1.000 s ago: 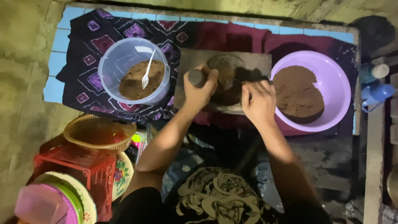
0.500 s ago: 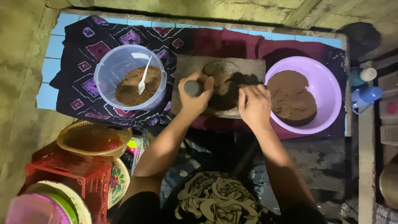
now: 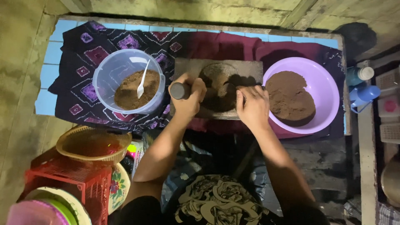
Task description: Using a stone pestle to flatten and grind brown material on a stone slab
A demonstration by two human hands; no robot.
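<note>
My left hand (image 3: 188, 96) and right hand (image 3: 252, 107) each wrap their fingers tight around one end of a stone roller (image 3: 180, 90), laid flat across the grinding slab (image 3: 250, 68) so both arms press evenly on the brown paste (image 3: 216, 85) mid-slab.

Woven basket (image 3: 93, 144) on red crate (image 3: 68, 183)

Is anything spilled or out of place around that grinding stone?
Nothing stands out. The brown paste sits on the stone slab, in the clear tub with its white spoon and in the purple basin; no spill shows on the patterned cloth.
</note>
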